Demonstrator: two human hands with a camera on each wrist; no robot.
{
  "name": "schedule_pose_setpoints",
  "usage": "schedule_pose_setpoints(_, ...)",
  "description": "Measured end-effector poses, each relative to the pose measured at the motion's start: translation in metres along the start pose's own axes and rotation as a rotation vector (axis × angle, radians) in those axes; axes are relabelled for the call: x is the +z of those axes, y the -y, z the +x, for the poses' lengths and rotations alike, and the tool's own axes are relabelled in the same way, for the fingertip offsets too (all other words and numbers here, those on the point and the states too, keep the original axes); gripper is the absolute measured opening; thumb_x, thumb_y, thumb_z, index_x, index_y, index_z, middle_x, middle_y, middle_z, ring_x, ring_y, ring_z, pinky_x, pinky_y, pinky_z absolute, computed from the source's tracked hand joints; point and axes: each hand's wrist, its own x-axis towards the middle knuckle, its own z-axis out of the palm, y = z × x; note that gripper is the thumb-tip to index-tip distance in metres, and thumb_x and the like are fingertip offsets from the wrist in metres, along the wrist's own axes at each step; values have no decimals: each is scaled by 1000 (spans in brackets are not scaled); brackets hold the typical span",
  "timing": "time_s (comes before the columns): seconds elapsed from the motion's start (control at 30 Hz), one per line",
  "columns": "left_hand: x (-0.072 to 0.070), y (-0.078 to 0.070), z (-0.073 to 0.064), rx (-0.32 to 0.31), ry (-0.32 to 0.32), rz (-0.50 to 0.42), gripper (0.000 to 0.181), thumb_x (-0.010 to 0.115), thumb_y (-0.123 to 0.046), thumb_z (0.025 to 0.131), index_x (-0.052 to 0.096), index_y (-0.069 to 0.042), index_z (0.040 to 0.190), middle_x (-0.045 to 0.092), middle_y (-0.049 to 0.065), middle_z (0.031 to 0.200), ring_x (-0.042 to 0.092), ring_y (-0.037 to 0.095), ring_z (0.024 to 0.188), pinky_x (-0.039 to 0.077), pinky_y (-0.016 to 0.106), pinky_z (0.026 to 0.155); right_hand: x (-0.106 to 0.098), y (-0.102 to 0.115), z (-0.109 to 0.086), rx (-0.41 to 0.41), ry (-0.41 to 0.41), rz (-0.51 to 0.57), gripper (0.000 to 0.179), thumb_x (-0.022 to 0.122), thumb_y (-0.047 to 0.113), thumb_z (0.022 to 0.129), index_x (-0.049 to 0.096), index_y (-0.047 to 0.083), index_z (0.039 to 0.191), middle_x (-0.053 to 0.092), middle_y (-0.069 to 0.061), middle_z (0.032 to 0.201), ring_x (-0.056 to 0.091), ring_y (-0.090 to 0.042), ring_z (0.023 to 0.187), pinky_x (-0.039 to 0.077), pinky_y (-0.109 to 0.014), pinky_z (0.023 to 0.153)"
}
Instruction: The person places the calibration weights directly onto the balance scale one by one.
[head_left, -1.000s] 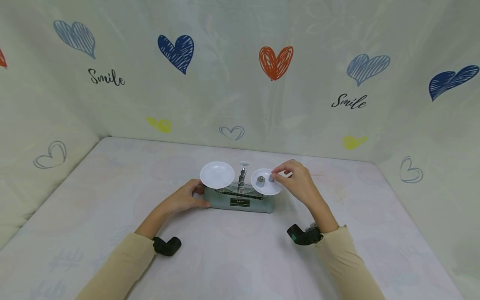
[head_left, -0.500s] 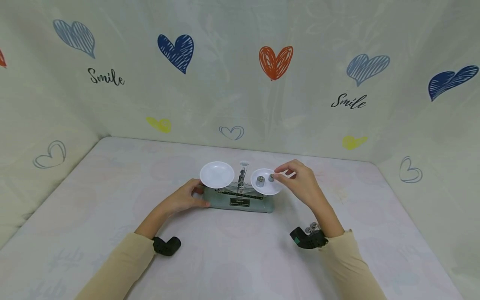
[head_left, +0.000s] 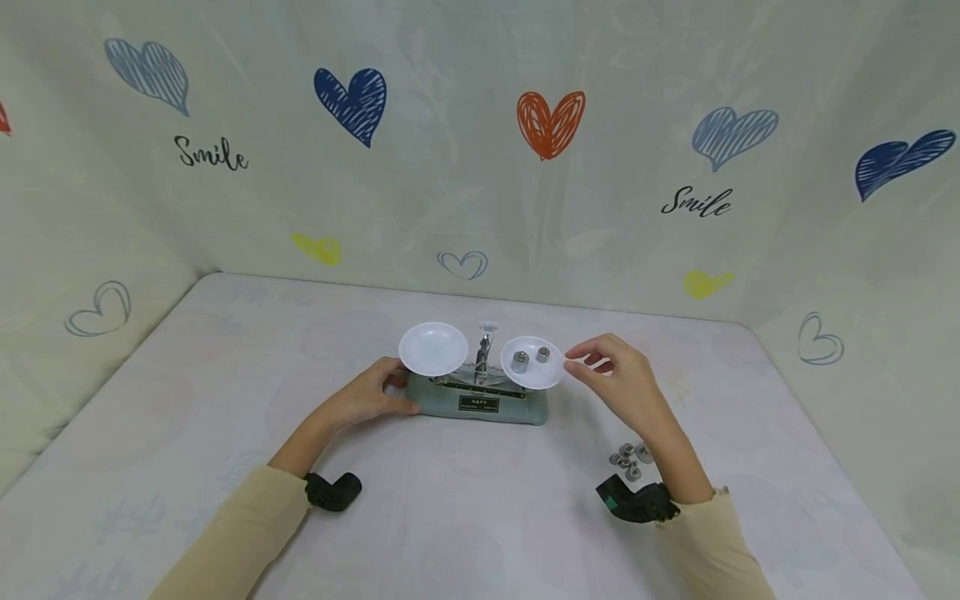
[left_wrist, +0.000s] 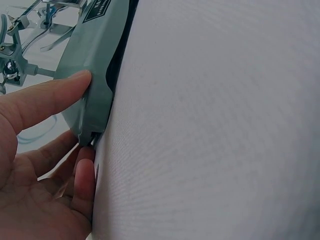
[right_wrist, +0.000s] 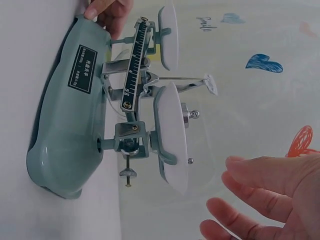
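A green-grey balance scale [head_left: 480,404] with two white pans stands on the table. Two metal weights, a larger one [head_left: 521,362] and a smaller one [head_left: 543,355], stand on its right pan [head_left: 534,379]. The left pan [head_left: 433,350] bears nothing. My left hand [head_left: 367,392] grips the left end of the base, thumb on the front face and fingers round behind, as the left wrist view shows. Just right of the right pan, my right hand [head_left: 618,375] holds nothing, its thumb and fingers slightly apart. In the right wrist view the right hand [right_wrist: 270,200] is apart from the pan.
Several metal weights [head_left: 628,460] lie in a cluster on the table beside my right wrist. A pale cloth [head_left: 450,517] covers the table, and a curtain with printed hearts [head_left: 551,125] hangs behind it.
My right hand has let go of the smaller weight on the right pan and drawn back to the right. The weights by the wrist have come into view. My left hand stays put.
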Motion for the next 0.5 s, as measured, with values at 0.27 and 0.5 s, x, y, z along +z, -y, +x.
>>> schedule_pose_setpoints(0.27,0,1,1,-9,1,-6,73,76,-14,75,39,1,136,40,23,132,44,37,116,38,51,95,-7,-7,-15,24,1,-6,25,65,26,87,67,9,105,63,-7,101,56,-20,91,48,-31,79)
schedule_pose_setpoints(0.5,0,1,0,1,2,-3,73,76,-14,75,39,1,136,40,23,132,44,37,115,39,51,95,-10,-15,-27,23,-13,-15,23,66,22,86,67,7,104,64,-6,101,56,-17,90,48,-21,78)
